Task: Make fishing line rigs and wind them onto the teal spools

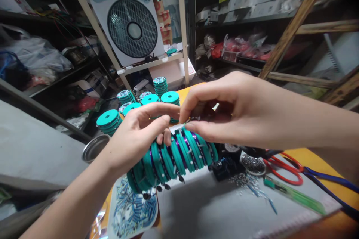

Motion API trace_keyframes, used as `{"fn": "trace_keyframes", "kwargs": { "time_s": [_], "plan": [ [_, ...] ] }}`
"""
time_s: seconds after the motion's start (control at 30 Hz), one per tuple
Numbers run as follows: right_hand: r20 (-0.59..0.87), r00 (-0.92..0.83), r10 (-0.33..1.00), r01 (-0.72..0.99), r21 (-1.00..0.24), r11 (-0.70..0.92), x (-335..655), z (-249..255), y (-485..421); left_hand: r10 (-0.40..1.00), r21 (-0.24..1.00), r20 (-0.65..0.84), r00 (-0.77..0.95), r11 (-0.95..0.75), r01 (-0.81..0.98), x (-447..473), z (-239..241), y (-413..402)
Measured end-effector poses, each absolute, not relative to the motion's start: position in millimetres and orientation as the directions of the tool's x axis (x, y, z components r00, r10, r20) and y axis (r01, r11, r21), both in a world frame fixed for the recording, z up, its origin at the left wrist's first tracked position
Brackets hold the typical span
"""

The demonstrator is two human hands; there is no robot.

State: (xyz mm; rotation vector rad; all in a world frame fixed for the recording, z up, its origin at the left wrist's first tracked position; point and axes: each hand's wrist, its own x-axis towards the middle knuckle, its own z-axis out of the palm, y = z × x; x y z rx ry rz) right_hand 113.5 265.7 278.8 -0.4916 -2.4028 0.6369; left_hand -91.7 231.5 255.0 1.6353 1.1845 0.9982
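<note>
A row of teal foam line spools [168, 160] stands on edge, side by side, in front of me, with purple bands, white pins and small dark beads along it. My left hand [146, 125] is at the top of the row with curled fingers, its index finger stretched toward the other hand. What its fingers grip, if anything, is hidden. My right hand [224, 114] pinches a tiny dark piece between thumb and index finger, right above the spools. Its kind is too small to tell.
Stacks of teal spools [109, 118] stand behind. A tray of small blue tubes [133, 207] is at front left. Red-handled scissors [284, 168], blue-handled pliers [331, 179], a green cutter knife [294, 194] and a dish of metal bits [252, 164] lie right. A box fan [133, 26] stands behind.
</note>
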Motion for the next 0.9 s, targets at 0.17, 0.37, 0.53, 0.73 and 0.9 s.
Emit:
{"fn": "trace_keyframes", "kwargs": {
  "time_s": [0.17, 0.37, 0.53, 0.73, 0.9],
  "plan": [
    [0.549, -0.729, 0.408, 0.244, -0.348, 0.905, 116, 279, 237, 0.97, 0.912, 0.184, 0.158, -0.228, 0.341, -90, 256, 229],
    [0.467, -0.814, 0.346, 0.292, -0.187, 0.938, 117, 237, 187, 0.92, 0.757, 0.275, 0.281, -0.387, 0.526, -93, 253, 223],
    [0.505, -0.725, 0.469, 0.373, -0.284, 0.883, 111, 191, 166, 0.87, 0.544, 0.352, 0.346, -0.491, 0.68, -92, 256, 218],
    [0.567, -0.55, 0.614, 0.447, -0.421, 0.789, 104, 142, 163, 0.852, 0.408, 0.344, 0.396, -0.515, 0.754, -95, 267, 198],
    [0.573, -0.521, 0.633, 0.415, -0.478, 0.774, 117, 136, 154, 0.843, 0.335, 0.384, 0.377, -0.508, 0.794, -92, 256, 180]
  ]
}}
